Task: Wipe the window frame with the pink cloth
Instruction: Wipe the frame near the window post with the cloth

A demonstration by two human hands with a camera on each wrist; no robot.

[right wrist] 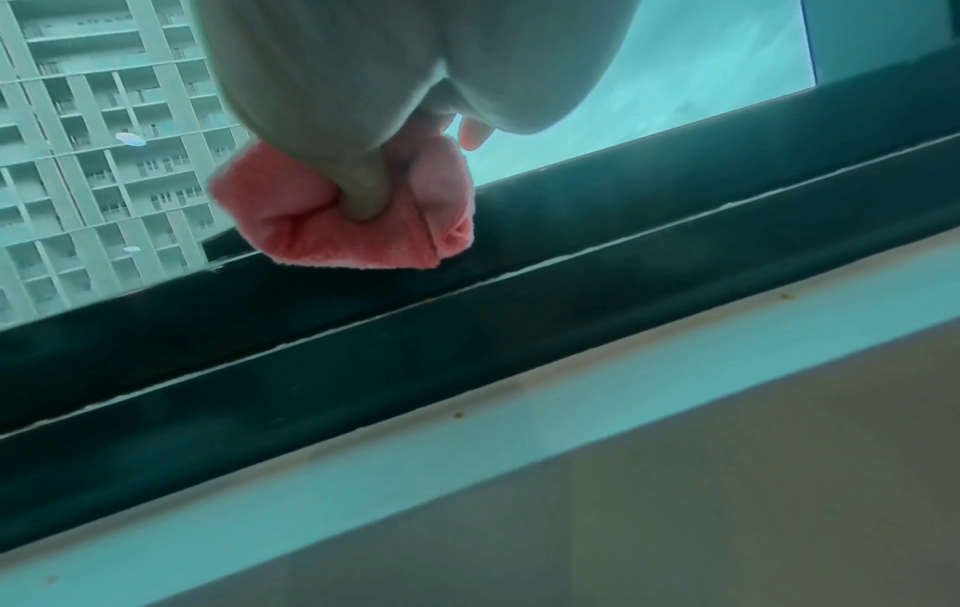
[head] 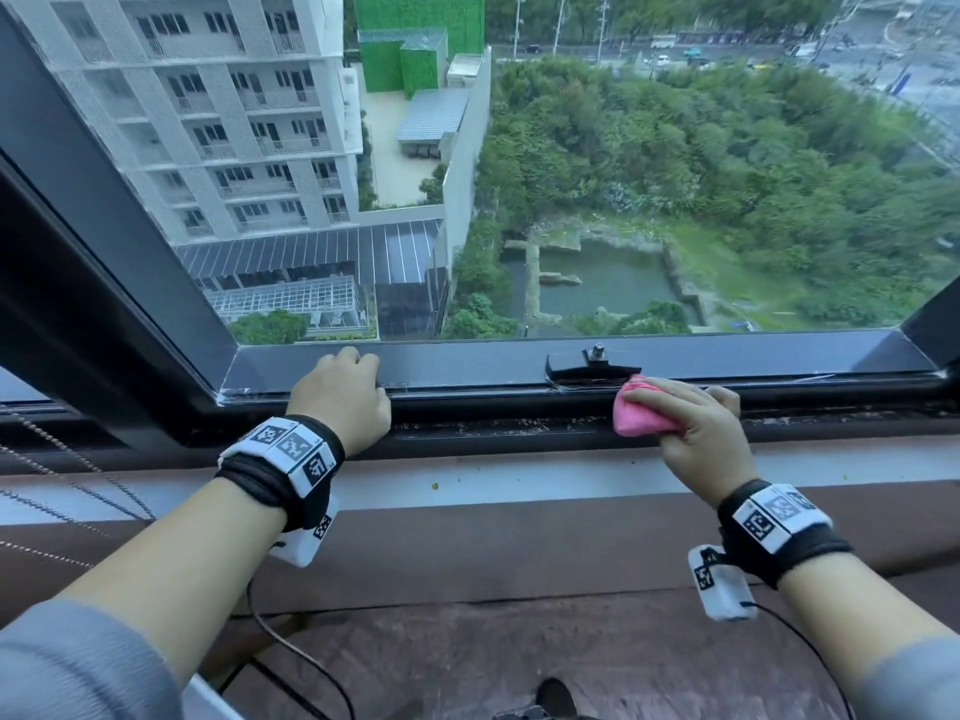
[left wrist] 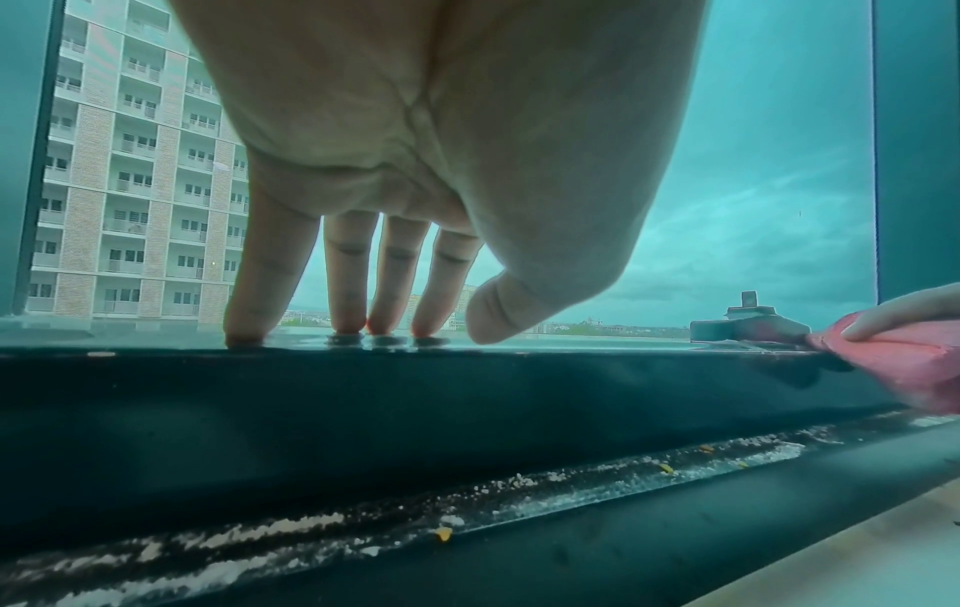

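Your right hand grips pink cloth on window frame | your left hand: straight fingertips resting on frame, well left of cloth

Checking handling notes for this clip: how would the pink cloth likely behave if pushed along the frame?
The pink cloth is bunched in folds under the right hand, so it is probably floppy and light. Its fuzzy nap suggests it would drag along the window frame, not slide freely.

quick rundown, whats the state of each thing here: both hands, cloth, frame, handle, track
left hand: fingers straight, tips resting on the frame's top edge
right hand: grips the cloth
pink cloth: bunched up, pressed against the frame beside the handle
window frame: dark
window handle: lying flat along the frame
lower track: strewn with whitish grit and crumbs
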